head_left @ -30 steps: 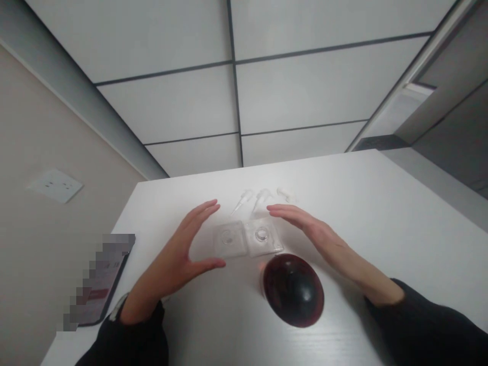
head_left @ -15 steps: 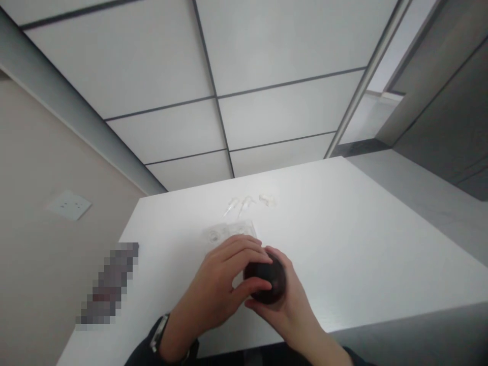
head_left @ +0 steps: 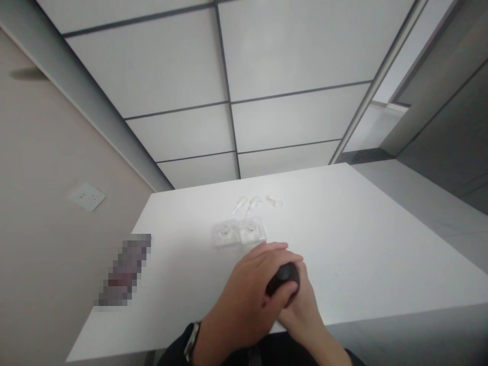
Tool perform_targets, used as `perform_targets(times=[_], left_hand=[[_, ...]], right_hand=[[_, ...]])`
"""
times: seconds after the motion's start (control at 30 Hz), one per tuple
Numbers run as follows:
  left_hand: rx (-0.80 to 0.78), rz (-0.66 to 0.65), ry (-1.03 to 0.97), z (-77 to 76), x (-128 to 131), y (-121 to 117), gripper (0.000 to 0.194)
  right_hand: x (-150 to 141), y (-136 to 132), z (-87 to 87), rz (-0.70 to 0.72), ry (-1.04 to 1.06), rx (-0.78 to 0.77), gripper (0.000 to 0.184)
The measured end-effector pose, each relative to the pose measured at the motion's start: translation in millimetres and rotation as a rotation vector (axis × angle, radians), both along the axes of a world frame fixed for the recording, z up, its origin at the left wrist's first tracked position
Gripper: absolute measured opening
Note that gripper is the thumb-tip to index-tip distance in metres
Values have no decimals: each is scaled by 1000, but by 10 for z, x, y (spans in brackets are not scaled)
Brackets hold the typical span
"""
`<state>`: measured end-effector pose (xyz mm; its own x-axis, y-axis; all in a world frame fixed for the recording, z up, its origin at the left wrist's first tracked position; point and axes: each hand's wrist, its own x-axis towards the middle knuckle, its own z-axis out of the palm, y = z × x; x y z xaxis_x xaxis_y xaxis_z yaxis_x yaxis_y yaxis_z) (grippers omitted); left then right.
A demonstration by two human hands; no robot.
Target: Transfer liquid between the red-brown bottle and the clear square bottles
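Low over the near side of the table, both hands are around a rounded dark reddish bottle (head_left: 286,277) with a darker top, seen from above. My left hand (head_left: 253,287) is curled over its upper part, with fingers across the far side and thumb on the near side. Wrapped around it from the right and below is my right hand (head_left: 307,300), partly hidden behind the left. Just beyond the hands, two clear square containers (head_left: 238,234) with round necks stand side by side. Farther back lie two clear pump heads (head_left: 247,203) with thin tubes, beside small clear pieces (head_left: 273,200).
The white table (head_left: 343,244) ends at a near edge by my body. A blurred-out flat object (head_left: 124,272) lies at its left edge. A wall socket (head_left: 87,197) is on the left wall, and a panelled partition (head_left: 290,117) stands behind the table.
My hands and the bottle have shifted right in view and the left hand now covers more of it. The clear containers show more fully. The whole view has shifted slightly.
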<state>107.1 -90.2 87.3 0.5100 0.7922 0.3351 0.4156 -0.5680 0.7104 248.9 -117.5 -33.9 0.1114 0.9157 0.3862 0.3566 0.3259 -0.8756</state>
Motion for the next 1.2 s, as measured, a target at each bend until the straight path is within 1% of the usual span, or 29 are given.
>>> perform_targets(times=[0.1, 0.2, 0.33, 0.4, 0.43, 0.53, 0.57, 0.67, 0.73, 0.8, 0.83, 0.9, 1.0, 1.07, 1.13, 1.2], left_hand=[[48, 65, 11, 49, -83, 0, 28], [150, 122, 48, 53, -25, 53, 24], [239, 194, 79, 64, 132, 61, 15], [227, 189, 98, 109, 134, 15, 9], [197, 165, 113, 141, 111, -13, 5], [109, 92, 159, 227, 19, -71, 27], [113, 103, 178, 240, 4, -76, 27], [214, 216, 251, 216, 42, -63, 17], [303, 305, 293, 174, 106, -51, 20], [352, 362, 309, 148, 156, -51, 21], [349, 365, 311, 148, 167, -55, 21], [287, 317, 310, 175, 154, -65, 19], [120, 185, 292, 242, 73, -63, 22], [37, 137, 284, 268, 22, -50, 25], [36, 159, 294, 270, 7, -39, 22], [113, 234, 300, 271, 27, -40, 23]], right_hand=[[10, 0, 10, -8, -13, 44, 68], [18, -3, -33, -15, -40, 80, 70], [24, -23, -119, -7, -31, 5, 80], [22, -30, -117, 10, -21, -31, 84], [21, -31, -101, 17, -18, -41, 84], [18, -25, -32, 28, -11, -42, 76], [19, -21, -13, 24, -15, -32, 73], [20, -16, -1, -7, -40, -13, 71], [16, -22, -27, -21, -55, -10, 73], [7, -34, -61, -26, -60, -12, 78], [2, -41, -74, -35, -56, -13, 80], [-4, -53, -85, -47, -42, -32, 82], [1, -59, -70, -37, -11, -68, 77], [10, -55, -55, -16, -6, -76, 73], [15, -48, -46, -2, -7, -57, 76], [12, -43, -41, 2, 3, -24, 84]])
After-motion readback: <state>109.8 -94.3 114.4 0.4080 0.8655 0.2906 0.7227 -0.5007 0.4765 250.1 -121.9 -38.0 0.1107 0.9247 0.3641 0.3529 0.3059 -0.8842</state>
